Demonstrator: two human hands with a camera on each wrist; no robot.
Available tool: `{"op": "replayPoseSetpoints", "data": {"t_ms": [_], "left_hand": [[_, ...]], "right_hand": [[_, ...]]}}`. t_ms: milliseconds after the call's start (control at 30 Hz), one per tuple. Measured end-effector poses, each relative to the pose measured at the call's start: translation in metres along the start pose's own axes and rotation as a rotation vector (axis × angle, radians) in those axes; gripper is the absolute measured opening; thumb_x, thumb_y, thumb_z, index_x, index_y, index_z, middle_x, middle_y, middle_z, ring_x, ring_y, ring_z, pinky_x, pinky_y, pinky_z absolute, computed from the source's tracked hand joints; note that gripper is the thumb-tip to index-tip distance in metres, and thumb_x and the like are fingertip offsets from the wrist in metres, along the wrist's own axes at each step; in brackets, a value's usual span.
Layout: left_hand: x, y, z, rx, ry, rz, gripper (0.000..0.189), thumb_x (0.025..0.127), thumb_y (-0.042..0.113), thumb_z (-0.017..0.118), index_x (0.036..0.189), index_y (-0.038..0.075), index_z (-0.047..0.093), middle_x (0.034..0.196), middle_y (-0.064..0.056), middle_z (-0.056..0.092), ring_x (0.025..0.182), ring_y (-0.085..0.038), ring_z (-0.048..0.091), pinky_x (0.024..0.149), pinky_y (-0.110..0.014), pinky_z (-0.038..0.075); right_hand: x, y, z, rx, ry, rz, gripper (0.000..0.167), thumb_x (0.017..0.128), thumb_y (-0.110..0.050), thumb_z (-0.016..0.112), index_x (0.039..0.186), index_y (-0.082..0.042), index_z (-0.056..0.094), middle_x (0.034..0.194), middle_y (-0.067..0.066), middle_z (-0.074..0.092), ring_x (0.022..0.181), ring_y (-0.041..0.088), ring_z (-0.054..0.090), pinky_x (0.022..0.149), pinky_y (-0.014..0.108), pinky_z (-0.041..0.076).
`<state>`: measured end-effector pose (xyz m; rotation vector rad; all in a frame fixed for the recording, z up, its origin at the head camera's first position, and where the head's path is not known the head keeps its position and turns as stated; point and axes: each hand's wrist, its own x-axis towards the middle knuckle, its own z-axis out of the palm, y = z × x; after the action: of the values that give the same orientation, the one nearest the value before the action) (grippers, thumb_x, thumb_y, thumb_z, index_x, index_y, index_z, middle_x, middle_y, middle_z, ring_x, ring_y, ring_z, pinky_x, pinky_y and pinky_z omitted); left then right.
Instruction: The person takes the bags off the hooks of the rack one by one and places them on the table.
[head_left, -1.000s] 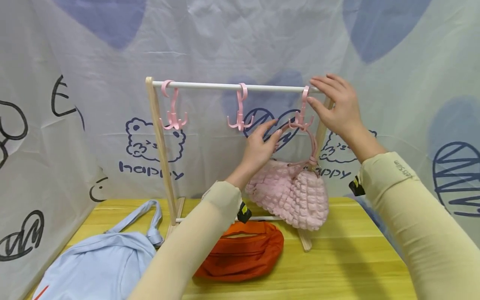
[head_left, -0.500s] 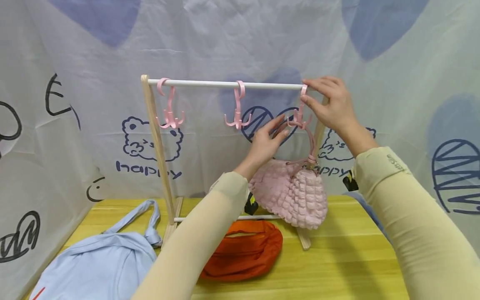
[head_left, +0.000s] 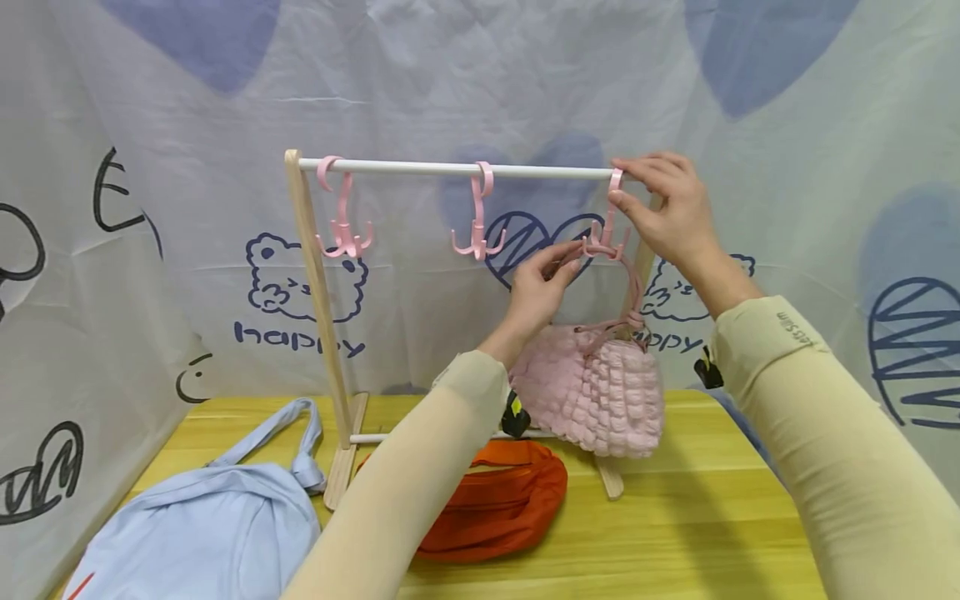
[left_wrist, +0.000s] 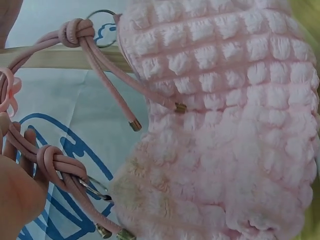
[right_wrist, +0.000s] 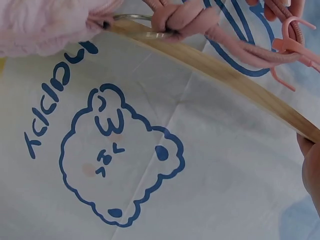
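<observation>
A pink puffy quilted handbag [head_left: 592,392] hangs by its knotted cord handle [head_left: 636,292] from the rightmost pink multi-prong hook [head_left: 611,221] on a white rail [head_left: 420,168]. My left hand [head_left: 542,287] holds the left part of the handle just beside the prongs, thumb and fingers on either side of it. In the left wrist view, the fingers [left_wrist: 29,142] show behind the cord [left_wrist: 55,162]. Up at the rail, my right hand [head_left: 671,208] pinches the top of that hook between thumb and index finger. The right wrist view shows only the edge of this hand [right_wrist: 311,167].
Two more pink hooks, one in the middle [head_left: 478,217] and one at left [head_left: 347,217], hang from the rail. The rack's wooden post [head_left: 318,292] stands on a yellow wood-grain table [head_left: 697,500]. An orange waist bag [head_left: 498,500] and a light blue backpack [head_left: 202,525] lie in front.
The right hook and handbag have shifted slightly right. My left hand has moved right toward the prongs and its fingers have drawn together on the handle. My right hand stays at the hook's top.
</observation>
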<state>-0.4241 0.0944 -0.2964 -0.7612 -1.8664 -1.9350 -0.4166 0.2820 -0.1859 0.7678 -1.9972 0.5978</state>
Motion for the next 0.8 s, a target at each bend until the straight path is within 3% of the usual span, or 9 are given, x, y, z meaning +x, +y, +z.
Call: {"op": "replayPoseSetpoints", "data": {"t_ms": [333,567,700,800], "left_hand": [[-0.003,0.007,0.005,-0.048,0.058,-0.057,0.023,0.101,0.012,0.07,0.123,0.005,0.075,0.109,-0.012,0.076,0.086,-0.009,0.068,0.07,-0.022,0.055],[-0.005,0.01,0.006,-0.049,0.101,-0.067,0.021,0.1,0.012,0.072,0.119,0.005,0.077,0.101,-0.012,0.077,0.079,-0.004,0.064,0.064,-0.021,0.052],[-0.006,0.013,0.005,-0.082,0.119,-0.09,0.02,0.099,0.013,0.073,0.117,0.007,0.079,0.096,-0.008,0.077,0.08,-0.014,0.067,0.064,-0.024,0.053],[-0.007,0.016,0.006,-0.128,0.131,-0.12,0.02,0.098,0.014,0.073,0.117,0.008,0.08,0.096,-0.014,0.075,0.081,-0.02,0.067,0.062,-0.025,0.052]], "right_hand": [[-0.001,-0.006,-0.006,-0.008,-0.026,0.066,0.041,0.095,-0.016,0.078,0.134,-0.008,0.071,0.128,0.02,0.07,0.132,0.039,0.05,0.113,0.053,0.038],[0.0,-0.006,-0.005,-0.016,-0.044,0.091,0.042,0.096,-0.018,0.077,0.136,-0.008,0.069,0.13,0.021,0.069,0.134,0.039,0.048,0.113,0.053,0.038],[0.0,-0.006,-0.005,-0.012,-0.055,0.093,0.042,0.097,-0.02,0.076,0.137,-0.007,0.069,0.131,0.021,0.068,0.134,0.04,0.047,0.113,0.054,0.037],[0.0,-0.006,-0.006,-0.01,-0.056,0.089,0.042,0.097,-0.02,0.075,0.137,-0.006,0.069,0.13,0.022,0.069,0.134,0.041,0.047,0.114,0.055,0.036]]}}
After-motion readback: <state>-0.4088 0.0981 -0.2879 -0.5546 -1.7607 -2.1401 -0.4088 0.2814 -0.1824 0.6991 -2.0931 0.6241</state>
